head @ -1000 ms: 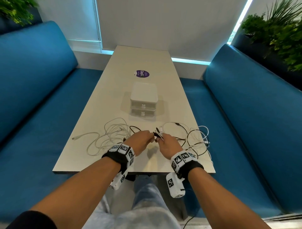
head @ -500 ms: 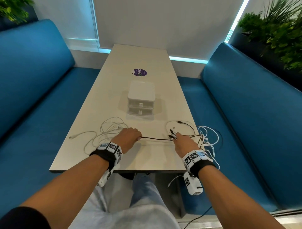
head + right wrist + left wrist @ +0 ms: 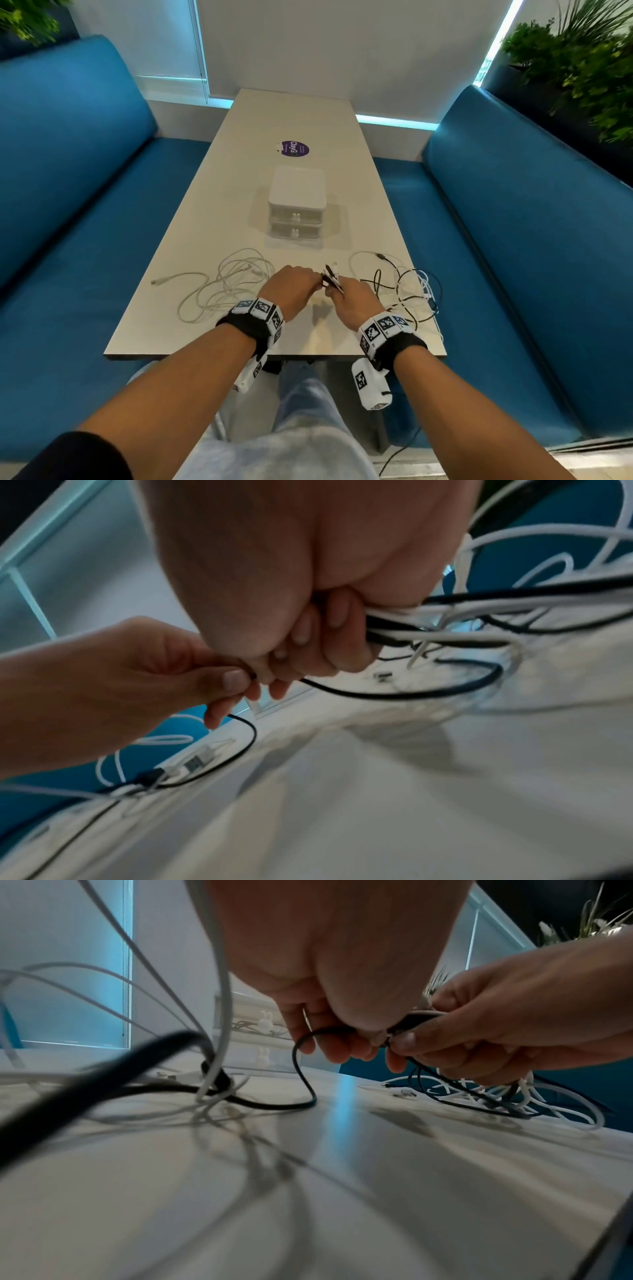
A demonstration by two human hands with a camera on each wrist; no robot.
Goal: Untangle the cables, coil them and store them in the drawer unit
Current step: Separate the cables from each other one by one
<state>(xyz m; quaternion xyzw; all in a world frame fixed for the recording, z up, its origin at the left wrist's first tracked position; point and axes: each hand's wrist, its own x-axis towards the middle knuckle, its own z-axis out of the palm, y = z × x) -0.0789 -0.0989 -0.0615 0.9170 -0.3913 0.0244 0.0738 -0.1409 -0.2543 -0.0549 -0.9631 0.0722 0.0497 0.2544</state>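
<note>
My left hand (image 3: pixel 289 286) and my right hand (image 3: pixel 352 299) meet just above the near middle of the long pale tabletop (image 3: pixel 308 113), fingers almost touching. Both are closed on the same thin black cable (image 3: pixel 301 1069): my left thumb and fingers pinch it where it loops down to the table, and my right hand clasps a gathered bundle of black and white strands with plug ends sticking up between the two hands. From my left grip the black cable runs leftward into the loose heap of white cables (image 3: pixel 222 284); on the other side it feeds into the mixed black-and-white tangle (image 3: pixel 411 294) by my right wrist. So its long axis lies across me, side to side, and each hand is nearest its own heap. The small white two-drawer unit with little rabbit-shaped knobs (image 3: pixel 296 205) stands straight ahead beyond both hands, drawers shut as far as I can see; neither hand is clearly nearer it.

Half a second ago my hands were well apart with the black cable stretched taut between them; now they are together and that span is gathered in as slack, which I judge to be one more turn of the coil.
</note>
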